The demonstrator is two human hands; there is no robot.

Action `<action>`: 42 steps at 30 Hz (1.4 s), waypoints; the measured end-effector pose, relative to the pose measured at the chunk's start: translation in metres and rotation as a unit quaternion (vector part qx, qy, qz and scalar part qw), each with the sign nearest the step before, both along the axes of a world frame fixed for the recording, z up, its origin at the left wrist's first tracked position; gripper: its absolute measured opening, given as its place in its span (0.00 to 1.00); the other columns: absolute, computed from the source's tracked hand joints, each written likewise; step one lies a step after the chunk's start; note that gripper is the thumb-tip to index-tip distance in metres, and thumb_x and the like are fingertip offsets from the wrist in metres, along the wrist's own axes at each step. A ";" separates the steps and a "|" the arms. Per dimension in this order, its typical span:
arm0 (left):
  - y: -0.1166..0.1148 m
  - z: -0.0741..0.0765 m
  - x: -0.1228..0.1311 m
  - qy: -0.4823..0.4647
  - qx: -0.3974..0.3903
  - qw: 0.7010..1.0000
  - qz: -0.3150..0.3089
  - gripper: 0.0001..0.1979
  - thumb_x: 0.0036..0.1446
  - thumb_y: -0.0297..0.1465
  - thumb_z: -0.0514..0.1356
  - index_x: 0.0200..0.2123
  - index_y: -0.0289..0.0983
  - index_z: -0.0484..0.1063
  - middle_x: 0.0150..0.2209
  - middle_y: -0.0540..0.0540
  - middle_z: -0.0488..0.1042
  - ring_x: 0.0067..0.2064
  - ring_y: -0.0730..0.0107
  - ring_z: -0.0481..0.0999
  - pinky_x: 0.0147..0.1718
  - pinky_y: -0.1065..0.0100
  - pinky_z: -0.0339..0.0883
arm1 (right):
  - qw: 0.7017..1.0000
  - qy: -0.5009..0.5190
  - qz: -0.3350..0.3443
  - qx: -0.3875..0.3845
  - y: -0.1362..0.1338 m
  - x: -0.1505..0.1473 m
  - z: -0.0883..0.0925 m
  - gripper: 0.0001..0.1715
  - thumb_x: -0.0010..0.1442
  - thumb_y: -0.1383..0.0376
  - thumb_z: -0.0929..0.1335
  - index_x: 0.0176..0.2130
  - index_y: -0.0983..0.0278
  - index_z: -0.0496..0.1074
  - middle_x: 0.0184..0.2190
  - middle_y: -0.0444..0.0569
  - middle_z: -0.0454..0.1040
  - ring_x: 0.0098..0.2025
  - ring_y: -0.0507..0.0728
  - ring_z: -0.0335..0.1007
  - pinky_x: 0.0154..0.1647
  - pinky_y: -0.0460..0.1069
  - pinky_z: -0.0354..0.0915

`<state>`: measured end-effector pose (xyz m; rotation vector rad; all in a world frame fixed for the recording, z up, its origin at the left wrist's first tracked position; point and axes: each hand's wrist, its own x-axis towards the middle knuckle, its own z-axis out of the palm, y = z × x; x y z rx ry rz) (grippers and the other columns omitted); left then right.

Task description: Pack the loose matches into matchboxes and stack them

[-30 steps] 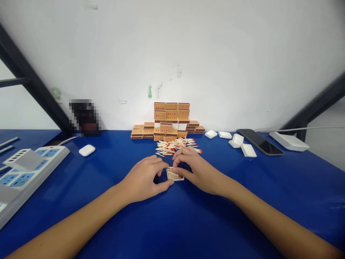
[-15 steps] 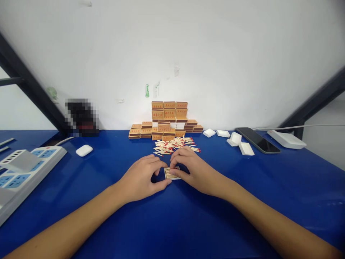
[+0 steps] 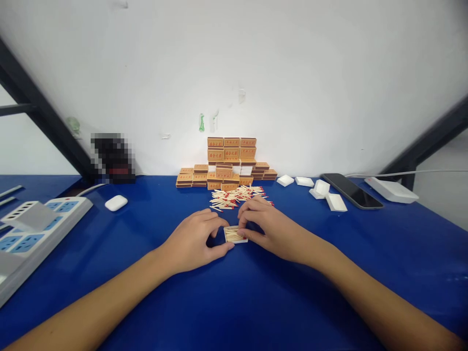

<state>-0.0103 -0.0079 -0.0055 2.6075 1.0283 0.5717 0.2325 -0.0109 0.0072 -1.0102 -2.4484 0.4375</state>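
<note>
A small white matchbox tray (image 3: 230, 241) filled with matches (image 3: 232, 234) lies on the blue table in front of me. My left hand (image 3: 199, 242) curls around its left end, with the thumb at the near corner and the index finger at the far corner. Over the tray's right end, my right hand (image 3: 261, 225) has thumb and fingertips pinched at the matches; its fingers hide part of them. Just beyond my hands is a loose pile of red-tipped matches (image 3: 228, 197). Behind that pile stand stacked matchboxes (image 3: 231, 153) against the wall.
Several empty white trays (image 3: 336, 202) lie at the back right, beside a phone (image 3: 351, 190) and a white flat box (image 3: 391, 189). A power strip (image 3: 47, 234) runs along the left, with a small white case (image 3: 116, 203) nearby.
My right hand has shifted slightly right along the tray, uncovering more of the matches in it. My left hand keeps its place at the tray's left end.
</note>
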 end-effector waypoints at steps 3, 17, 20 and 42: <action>0.000 0.000 0.000 -0.003 -0.002 1.000 -0.002 0.12 0.62 0.39 0.66 0.45 0.39 0.78 0.31 0.50 0.71 0.37 0.64 0.71 0.37 0.62 0.65 | 1.000 0.008 -0.003 -0.019 -0.001 -0.001 0.000 0.07 0.70 0.65 0.69 0.37 0.61 0.73 0.42 0.50 0.74 0.48 0.59 0.68 0.51 0.55 0.65; 0.000 0.000 0.001 -0.001 0.003 1.000 -0.004 0.10 0.63 0.39 0.66 0.44 0.40 0.77 0.30 0.50 0.70 0.36 0.64 0.70 0.35 0.63 0.64 | 1.000 0.009 0.004 0.010 0.000 -0.005 -0.002 0.05 0.68 0.68 0.70 0.37 0.60 0.74 0.41 0.50 0.74 0.48 0.60 0.68 0.54 0.58 0.65; 0.000 0.000 0.000 0.000 0.002 1.000 -0.002 0.11 0.63 0.40 0.66 0.44 0.40 0.77 0.30 0.50 0.70 0.36 0.64 0.70 0.36 0.63 0.64 | 1.000 -0.004 0.008 0.016 0.001 -0.003 -0.004 0.05 0.68 0.68 0.70 0.37 0.61 0.74 0.41 0.50 0.74 0.48 0.60 0.67 0.53 0.57 0.65; -0.001 0.002 0.001 0.000 0.002 1.000 -0.007 0.08 0.63 0.38 0.65 0.40 0.39 0.76 0.30 0.51 0.70 0.36 0.65 0.70 0.36 0.63 0.64 | 0.999 -0.006 0.032 -0.021 -0.004 -0.012 0.002 0.07 0.71 0.67 0.68 0.37 0.61 0.71 0.41 0.50 0.73 0.46 0.60 0.65 0.51 0.57 0.66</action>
